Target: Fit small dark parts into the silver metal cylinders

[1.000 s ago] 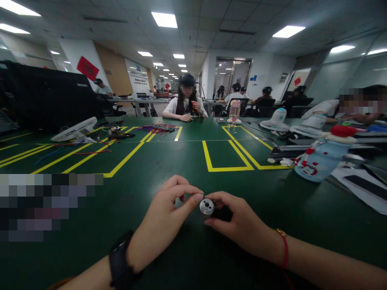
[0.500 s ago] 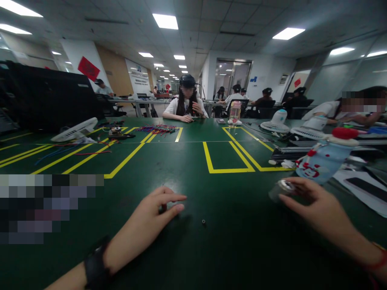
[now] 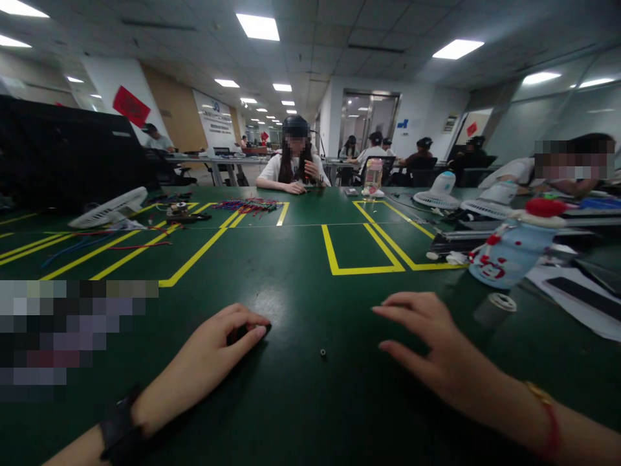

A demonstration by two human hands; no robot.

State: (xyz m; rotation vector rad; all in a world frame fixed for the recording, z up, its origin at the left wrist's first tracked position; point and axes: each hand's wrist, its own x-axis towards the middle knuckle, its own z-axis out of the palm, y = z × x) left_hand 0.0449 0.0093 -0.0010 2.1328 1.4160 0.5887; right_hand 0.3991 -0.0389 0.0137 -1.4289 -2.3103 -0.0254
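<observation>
While the broad green surface (image 3: pixel 301 259) with its yellow taped lines stretched away toward the far end, where a seated person (image 3: pixel 292 169) in a white top worked with hands raised, most of the clutter sat at its edges. A white fan (image 3: pixel 107 208) lay at the far left, with loose coloured wires (image 3: pixel 250 206) further in. Two more white fans (image 3: pixel 439 194) stood at the right, and another person's arm (image 3: pixel 521 175) rested on the surface beyond them. A pale blue bottle (image 3: pixel 509 254) with a red cap lay tilted at the right, beside white papers (image 3: pixel 577 301).

Near the lower edge, the left hand (image 3: pixel 213 359), a dark watch on its wrist, lay on the surface with thumb and forefinger pressed together over something small and dark; what it was could not be told. The right hand (image 3: pixel 431 346), a red cord at its wrist, hovered low with its fingers spread and held nothing. Just to its right stood a small dark cylinder (image 3: pixel 495 309) with a pale metal ring on top, apart from the fingers. Between the two hands, touching neither, a tiny dark ring-shaped part (image 3: pixel 323 353) lay alone on the surface.
</observation>
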